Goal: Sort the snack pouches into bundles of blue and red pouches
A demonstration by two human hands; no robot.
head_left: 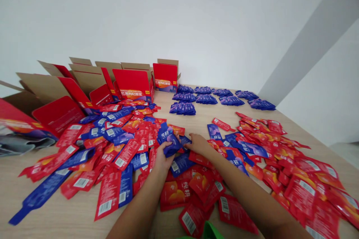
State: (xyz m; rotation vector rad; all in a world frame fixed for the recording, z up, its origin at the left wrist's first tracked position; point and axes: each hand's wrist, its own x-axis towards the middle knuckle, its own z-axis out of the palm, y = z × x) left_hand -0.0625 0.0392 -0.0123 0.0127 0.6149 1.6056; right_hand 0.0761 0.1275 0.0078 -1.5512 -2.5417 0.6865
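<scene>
Blue pouches (169,139) are gripped in my left hand (163,155), near the middle of the table. Close by on the right, my right hand (196,144) has its fingers at another blue pouch (184,140); the fingertips are partly hidden, and I cannot make out how firmly they hold it. Beneath and around both hands lie loose red pouches (175,193) and blue ones, some showing white barcode labels.
Open red cartons (131,82) stand at the back left. Fanned stacks of blue pouches (182,108) lie in rows at the back. Mixed heaps spread left and right (303,190). A grey bag (25,144) lies at the left edge.
</scene>
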